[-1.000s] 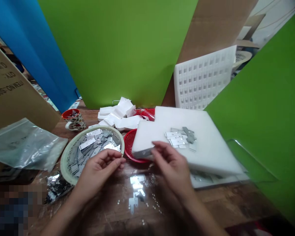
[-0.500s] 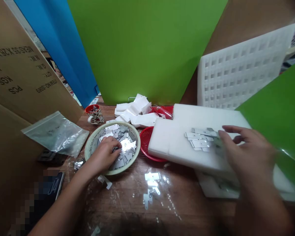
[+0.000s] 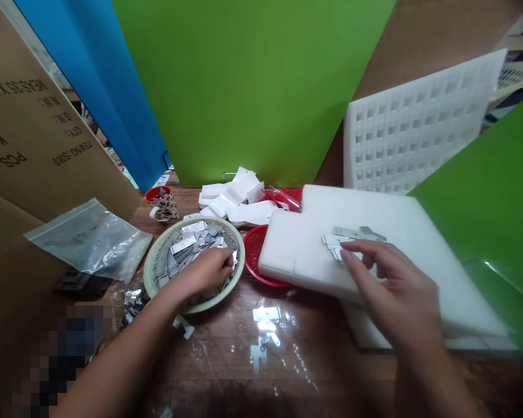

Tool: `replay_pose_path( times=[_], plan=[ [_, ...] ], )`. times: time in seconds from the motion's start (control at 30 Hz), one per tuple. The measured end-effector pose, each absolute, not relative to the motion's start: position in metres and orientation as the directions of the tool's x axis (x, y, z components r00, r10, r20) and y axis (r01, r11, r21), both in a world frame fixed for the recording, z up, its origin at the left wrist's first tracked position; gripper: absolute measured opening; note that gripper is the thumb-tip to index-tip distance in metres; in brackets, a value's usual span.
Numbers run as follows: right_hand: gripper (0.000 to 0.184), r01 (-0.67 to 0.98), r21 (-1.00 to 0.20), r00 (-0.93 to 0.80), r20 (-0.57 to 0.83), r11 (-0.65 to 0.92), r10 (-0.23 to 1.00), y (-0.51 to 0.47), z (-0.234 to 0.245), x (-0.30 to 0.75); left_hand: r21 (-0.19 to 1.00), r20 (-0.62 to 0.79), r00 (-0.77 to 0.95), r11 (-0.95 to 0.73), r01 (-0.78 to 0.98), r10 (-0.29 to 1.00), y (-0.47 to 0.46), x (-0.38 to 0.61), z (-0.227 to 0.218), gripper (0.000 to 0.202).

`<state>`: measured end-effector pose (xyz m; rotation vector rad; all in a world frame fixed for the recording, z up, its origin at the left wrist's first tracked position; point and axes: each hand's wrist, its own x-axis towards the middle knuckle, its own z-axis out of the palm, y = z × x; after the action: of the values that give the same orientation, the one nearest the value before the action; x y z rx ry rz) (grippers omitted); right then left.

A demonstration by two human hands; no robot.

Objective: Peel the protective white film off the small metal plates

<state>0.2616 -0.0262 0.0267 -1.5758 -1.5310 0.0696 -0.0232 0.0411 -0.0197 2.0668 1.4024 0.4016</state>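
My left hand [image 3: 211, 270] is inside the round pale basket [image 3: 149, 273], its fingers curled down among many flat metal plates [image 3: 185, 244]. Whatever those fingers hold is hidden beneath the hand. Over the white foam block [image 3: 283, 244], my right hand [image 3: 396, 284] brings thumb and forefinger together at the edge of a small group of overlapping metal plates [image 3: 333, 239]. The fingertips look pinched on one plate there; the hand covers part of the group.
A red basket [image 3: 255, 255] sits partly under the foam. Loose metal pieces [image 3: 265, 316] lie on the wooden table [image 3: 226, 366]. Behind are white pieces [image 3: 244, 197] and a patterned mug [image 3: 165, 206]. A plastic bag [image 3: 96, 238] lies left; green panels [image 3: 253, 87] stand around.
My right hand has moved left across the foam to the metal plates. My left hand has shifted right within the basket, its fingers more curled. The view has shifted slightly.
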Motion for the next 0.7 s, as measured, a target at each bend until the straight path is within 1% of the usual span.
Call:
replay_pose_path(
  times=[0.07, 0.13, 0.2, 0.3, 0.37, 0.43, 0.5, 0.57, 0.63, 0.7],
  plan=[
    [0.018, 0.746, -0.639, 0.227, 0.507, 0.186, 0.832, -0.028, 0.027, 0.26, 0.696, -0.106, 0.384, -0.207, 0.688, 0.917, 0.044, -0.029, -0.017, 0.006],
    [0.017, 0.733, -0.65, 0.215, 0.499, 0.198, 0.84, -0.029, 0.026, 0.257, 0.764, -0.093, 0.343, -0.154, 0.627, 0.935, 0.049, -0.036, -0.013, 0.007],
    [0.015, 0.728, -0.649, 0.197, 0.507, 0.221, 0.839, -0.031, 0.024, 0.252, 0.831, -0.042, 0.252, -0.106, 0.547, 0.967, 0.053, -0.044, -0.008, 0.011],
    [0.013, 0.697, -0.657, 0.141, 0.519, 0.287, 0.843, -0.035, 0.022, 0.24, 0.921, 0.025, 0.071, -0.051, 0.386, 0.997, 0.054, -0.051, -0.001, 0.018],
    [0.013, 0.635, -0.694, 0.074, 0.491, 0.339, 0.868, -0.038, 0.019, 0.226, 0.961, 0.029, -0.001, -0.027, 0.276, 1.0, 0.049, -0.05, 0.002, 0.023],
    [0.013, 0.534, -0.769, 0.003, 0.418, 0.352, 0.909, -0.04, 0.015, 0.209, 0.981, 0.011, -0.013, -0.008, 0.193, 1.0, 0.041, -0.044, 0.004, 0.026],
    [0.015, 0.396, -0.871, -0.044, 0.299, 0.292, 0.953, -0.039, 0.01, 0.191, 0.994, -0.027, 0.004, 0.026, 0.104, 1.0, 0.031, -0.036, 0.006, 0.028],
    [0.02, 0.22, -0.959, -0.069, 0.165, 0.176, 0.984, -0.036, 0.005, 0.175, 0.997, -0.073, 0.023, 0.073, 0.011, 0.997, 0.021, -0.027, 0.008, 0.028],
    [0.024, 0.042, -0.999, -0.098, 0.016, 0.02, 0.995, -0.033, 0.001, 0.163, 0.992, -0.11, 0.034, 0.112, -0.064, 0.993, 0.013, -0.02, 0.009, 0.027],
    [0.025, -0.105, -0.986, -0.126, -0.114, -0.128, 0.985, -0.031, -0.002, 0.156, 0.982, -0.136, 0.043, 0.14, -0.123, 0.99, 0.005, -0.014, 0.01, 0.028]
  ],
)
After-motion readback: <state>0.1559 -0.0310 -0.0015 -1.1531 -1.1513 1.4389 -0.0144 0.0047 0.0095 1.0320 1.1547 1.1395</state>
